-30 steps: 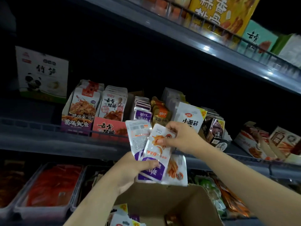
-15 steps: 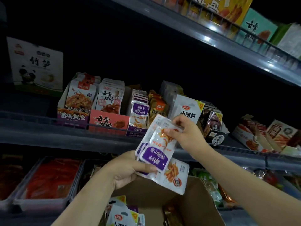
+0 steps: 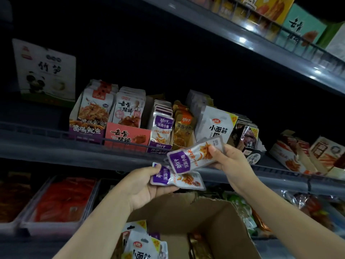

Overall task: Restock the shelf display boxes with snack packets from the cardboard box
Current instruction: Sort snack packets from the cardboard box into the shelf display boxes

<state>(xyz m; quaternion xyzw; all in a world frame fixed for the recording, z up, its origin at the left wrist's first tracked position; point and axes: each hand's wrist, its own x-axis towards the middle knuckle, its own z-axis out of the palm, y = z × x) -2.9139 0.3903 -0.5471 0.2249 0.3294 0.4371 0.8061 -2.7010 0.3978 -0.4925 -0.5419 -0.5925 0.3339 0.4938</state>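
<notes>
The right hand pinches one purple-and-silver snack packet by its right end, holding it tilted just in front of the middle shelf. The left hand grips a second packet of the same kind just below it, the two overlapping. Both are above the open cardboard box, and the purple display box stands on the shelf just beyond them.

Dim aisle; grey metal shelves with wire front rails, light glinting on upper edge.
</notes>
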